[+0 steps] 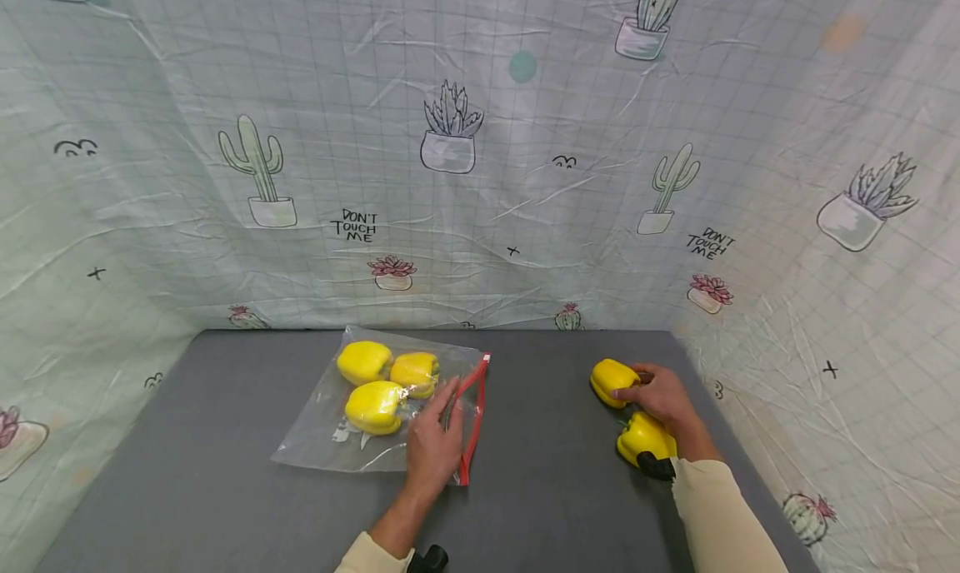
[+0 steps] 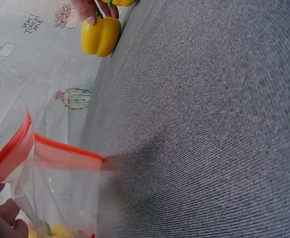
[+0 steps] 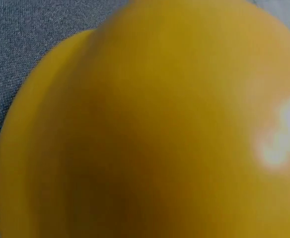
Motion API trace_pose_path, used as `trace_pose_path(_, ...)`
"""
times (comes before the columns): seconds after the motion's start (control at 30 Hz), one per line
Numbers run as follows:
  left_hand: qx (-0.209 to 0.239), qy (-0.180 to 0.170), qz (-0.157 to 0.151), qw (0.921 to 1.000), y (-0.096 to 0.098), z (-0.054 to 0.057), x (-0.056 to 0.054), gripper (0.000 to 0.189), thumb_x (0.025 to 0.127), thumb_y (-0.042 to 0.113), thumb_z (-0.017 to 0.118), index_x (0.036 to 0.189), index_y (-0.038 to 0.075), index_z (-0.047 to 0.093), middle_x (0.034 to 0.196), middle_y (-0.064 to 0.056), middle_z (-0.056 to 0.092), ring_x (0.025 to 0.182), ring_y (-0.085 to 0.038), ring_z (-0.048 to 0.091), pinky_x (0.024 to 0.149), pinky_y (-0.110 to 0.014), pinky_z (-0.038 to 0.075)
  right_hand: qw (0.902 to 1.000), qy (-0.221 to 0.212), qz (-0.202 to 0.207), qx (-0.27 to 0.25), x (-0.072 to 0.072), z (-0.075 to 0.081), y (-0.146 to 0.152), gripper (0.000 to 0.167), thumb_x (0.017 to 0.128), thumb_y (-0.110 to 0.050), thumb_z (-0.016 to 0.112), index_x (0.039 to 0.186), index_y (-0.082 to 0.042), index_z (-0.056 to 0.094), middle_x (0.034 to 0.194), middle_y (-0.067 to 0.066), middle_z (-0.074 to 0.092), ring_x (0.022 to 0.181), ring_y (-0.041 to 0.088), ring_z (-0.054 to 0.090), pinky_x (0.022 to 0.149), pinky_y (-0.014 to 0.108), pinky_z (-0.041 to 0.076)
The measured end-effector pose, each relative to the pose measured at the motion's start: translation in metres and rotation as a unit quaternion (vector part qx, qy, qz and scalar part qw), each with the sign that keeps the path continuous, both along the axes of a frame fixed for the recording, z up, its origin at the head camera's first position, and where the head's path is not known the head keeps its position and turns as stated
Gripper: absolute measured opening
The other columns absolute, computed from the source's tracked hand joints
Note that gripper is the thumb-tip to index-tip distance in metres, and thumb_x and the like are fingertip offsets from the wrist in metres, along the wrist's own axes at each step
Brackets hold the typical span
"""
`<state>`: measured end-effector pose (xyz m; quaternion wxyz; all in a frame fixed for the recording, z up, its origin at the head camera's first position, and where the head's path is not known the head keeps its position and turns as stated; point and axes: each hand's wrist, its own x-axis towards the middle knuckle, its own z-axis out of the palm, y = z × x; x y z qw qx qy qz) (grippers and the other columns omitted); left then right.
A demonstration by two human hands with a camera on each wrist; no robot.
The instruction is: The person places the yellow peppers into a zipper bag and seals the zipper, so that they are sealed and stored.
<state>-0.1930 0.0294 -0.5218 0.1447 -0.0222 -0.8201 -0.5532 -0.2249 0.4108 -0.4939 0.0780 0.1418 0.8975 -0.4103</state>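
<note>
Left hand (image 1: 433, 446) and right hand (image 1: 666, 396) reach forward, the two hands well apart, fingers (image 2: 7, 212) bent

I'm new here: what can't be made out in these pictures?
- Head view: part of the nearer loose pepper, behind a black wrist device.
- Left wrist view: left hand, partly cut off by the left edge; bag, by the bottom edge.
- Right wrist view: table, mostly hidden by a blurred yellow pepper.

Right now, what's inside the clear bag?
Three yellow peppers lie in the clear bag. The left hand covers a patch near the red zip; I can't see under it.
</note>
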Motion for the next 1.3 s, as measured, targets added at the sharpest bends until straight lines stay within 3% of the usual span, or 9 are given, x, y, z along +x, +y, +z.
trace_pose_path(0.3, 0.0, -0.014, -0.001, 0.9999, 0.002, 0.0, 0.0, 0.041, 0.101, 0.013, 0.066, 0.142, 0.011, 0.065, 0.143, -0.013, 0.067, 0.137, -0.033, 0.062, 0.113, -0.054, 0.049, 0.9991, 0.03, 0.031, -0.003, 0.001, 0.001, 0.0, 0.087, 0.09, -0.036, 0.081, 0.157, 0.003, 0.041, 0.158, 0.03, 0.046, 0.141, 0.048, 0.048, 0.112, 0.059, 0.047)
trace_pose_path(0.9, -0.004, -0.019, 0.005, 0.9998, 0.004, 0.002, -0.002, 0.041, 0.101, 0.013, 0.066, 0.142, 0.015, 0.066, 0.142, -0.013, 0.068, 0.136, -0.033, 0.062, 0.111, -0.055, 0.05, 0.9926, 0.084, 0.088, -0.009, -0.007, 0.024, -0.017, 0.082, 0.089, -0.035, 0.082, 0.154, -0.001, 0.047, 0.153, 0.025, 0.054, 0.136, 0.044, 0.058, 0.107, 0.054, 0.054)
trace_pose_path(1.3, 0.005, -0.018, 0.0, 0.9998, 0.004, 0.003, -0.002, 0.041, 0.101, 0.012, 0.065, 0.142, 0.013, 0.066, 0.142, -0.012, 0.068, 0.136, -0.032, 0.063, 0.112, -0.055, 0.049, 0.9881, 0.091, 0.118, -0.037, -0.007, 0.023, -0.034, 0.076, 0.089, -0.03, 0.083, 0.151, -0.001, 0.051, 0.151, 0.025, 0.056, 0.132, 0.043, 0.06, 0.106, 0.054, 0.055)
